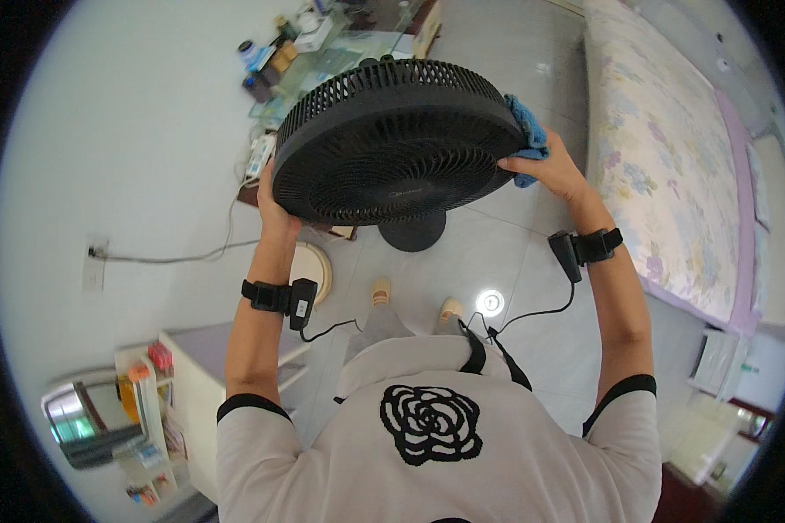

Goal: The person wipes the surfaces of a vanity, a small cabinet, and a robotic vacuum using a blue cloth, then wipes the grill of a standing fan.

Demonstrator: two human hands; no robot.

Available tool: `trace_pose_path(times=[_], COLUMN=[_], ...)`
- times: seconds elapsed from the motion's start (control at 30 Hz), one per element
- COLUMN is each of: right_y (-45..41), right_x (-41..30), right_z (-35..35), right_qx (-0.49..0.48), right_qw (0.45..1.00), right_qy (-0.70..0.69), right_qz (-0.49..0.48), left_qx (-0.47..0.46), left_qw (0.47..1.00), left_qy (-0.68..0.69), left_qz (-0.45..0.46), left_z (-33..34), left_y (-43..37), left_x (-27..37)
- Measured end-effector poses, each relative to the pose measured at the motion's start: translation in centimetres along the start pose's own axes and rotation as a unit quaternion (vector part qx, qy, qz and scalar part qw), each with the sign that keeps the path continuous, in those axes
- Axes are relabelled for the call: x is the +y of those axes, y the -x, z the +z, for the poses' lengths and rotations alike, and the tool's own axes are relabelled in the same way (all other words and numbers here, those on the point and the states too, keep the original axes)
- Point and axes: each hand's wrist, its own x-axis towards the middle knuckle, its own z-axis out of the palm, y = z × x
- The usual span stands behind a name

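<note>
Right in front of me is the black head of a pedestal fan (pixel 392 150), its round slatted front grille tilted up toward me. Below it, the fan's round black base (pixel 413 232) rests on the tiled floor. My left hand (pixel 278 202) grips the left rim of the grille, its fingers partly hidden behind the housing. At the opposite rim, my right hand (pixel 543 167) presses a blue cloth (pixel 528 127) against the edge, with the thumb at the front grille. The cloth is bunched between palm and rim.
A glass-topped table (pixel 330 62) with bottles and boxes stands beyond the fan. To the right is a bed (pixel 661 150) with a floral cover. A power strip (pixel 260 157) trails a cable (pixel 170 259) to the wall. A round cream-coloured item (pixel 311 271) sits near my left forearm.
</note>
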Motion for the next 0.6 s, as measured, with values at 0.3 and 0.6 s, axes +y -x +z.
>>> trace_pose_path(times=[0.3,0.6], right_y=[-1.7,-0.9], right_x=[-2.3,-2.5], right_z=[1.4,4.9], right_qx=[-0.109,-0.157], right_qw=[0.993,0.984], right_qy=[0.040,0.032], right_qz=[-0.011,-0.077], left_qx=[0.135,0.158], left_qw=[0.989,0.986], left_qy=[0.000,0.015], left_qz=[0.061,0.055], left_z=[-1.6,-4.7], left_y=[7.5,13.0], left_x=[0.7,2.6])
